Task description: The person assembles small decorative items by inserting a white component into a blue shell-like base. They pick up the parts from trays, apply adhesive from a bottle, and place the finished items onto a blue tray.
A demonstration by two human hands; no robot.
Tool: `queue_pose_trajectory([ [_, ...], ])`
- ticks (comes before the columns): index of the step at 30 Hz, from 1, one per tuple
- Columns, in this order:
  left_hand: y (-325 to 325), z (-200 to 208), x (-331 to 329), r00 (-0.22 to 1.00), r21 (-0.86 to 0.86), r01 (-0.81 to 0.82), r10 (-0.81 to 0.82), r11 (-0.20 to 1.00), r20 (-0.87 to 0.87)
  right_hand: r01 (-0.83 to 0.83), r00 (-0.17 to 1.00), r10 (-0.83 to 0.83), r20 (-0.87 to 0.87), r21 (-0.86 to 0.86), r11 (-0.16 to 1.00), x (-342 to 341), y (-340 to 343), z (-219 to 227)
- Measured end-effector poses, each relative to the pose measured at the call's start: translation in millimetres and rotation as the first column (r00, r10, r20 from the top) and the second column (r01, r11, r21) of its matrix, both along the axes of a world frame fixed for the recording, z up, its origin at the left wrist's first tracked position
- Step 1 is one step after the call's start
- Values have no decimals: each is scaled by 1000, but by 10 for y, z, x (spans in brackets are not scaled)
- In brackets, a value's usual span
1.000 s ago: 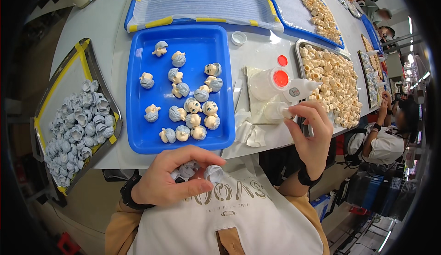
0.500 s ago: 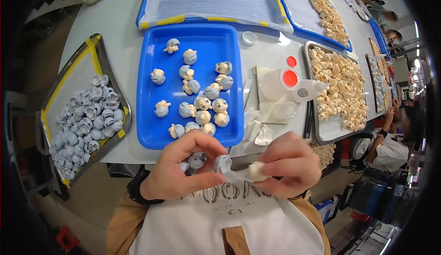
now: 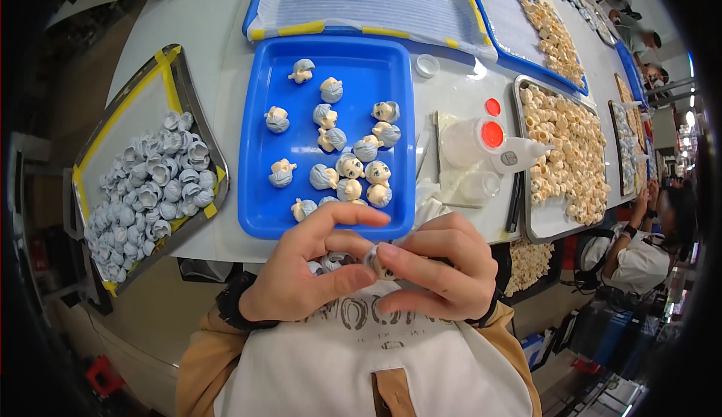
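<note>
Close to my body, both hands meet over a small doll head (image 3: 382,266). My left hand (image 3: 297,278) is closed, pinching its light blue hair piece between thumb and fingers, with more blue hair pieces (image 3: 329,263) tucked in the palm. My right hand (image 3: 450,270) grips the cream face part from the other side, thumb and fingers pressed on it; the fingers hide much of the join. Just beyond stands a blue tray (image 3: 282,210) with several doll heads (image 3: 350,165) bearing blue hair, scattered and clustered toward its near right.
Left, a tape-edged tray (image 3: 128,109) holds heaped blue hair pieces (image 3: 162,180). Right, a metal tray (image 3: 553,229) carries cream face parts (image 3: 568,150). Between them are a red-capped bottle (image 3: 466,140), a nozzle bottle (image 3: 519,154) and crumpled tissue (image 3: 429,206). A person (image 3: 639,251) sits far right.
My right hand has moved left and brought the cream face part against the blue hair piece in my left hand. The view has shifted, so the trays appear slightly farther right.
</note>
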State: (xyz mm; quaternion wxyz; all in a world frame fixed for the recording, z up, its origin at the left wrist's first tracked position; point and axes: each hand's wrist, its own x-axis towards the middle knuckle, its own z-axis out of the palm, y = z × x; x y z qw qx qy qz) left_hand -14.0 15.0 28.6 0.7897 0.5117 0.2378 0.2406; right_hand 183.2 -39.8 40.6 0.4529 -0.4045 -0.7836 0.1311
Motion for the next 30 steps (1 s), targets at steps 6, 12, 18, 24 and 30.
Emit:
queue_pose_trajectory([
  [6,3,24,5,993,-52,114,-114,992,5,85,995,-88,41,54,995,-88,27,-89],
  [12,15,-2,-3,980,-43,201,-201,979,-5,95,983,-99,154,35,995,-68,29,-65],
  [18,-18,-24,16,981,-46,192,-194,980,-23,95,974,-97,202,20,995,-50,3,-55],
  [24,66,4,-162,986,29,-118,114,993,120,264,951,-244,189,-90,960,103,-6,-54],
  [30,52,-69,-98,817,-223,-455,504,862,280,277,932,-207,297,-216,936,37,38,-36],
])
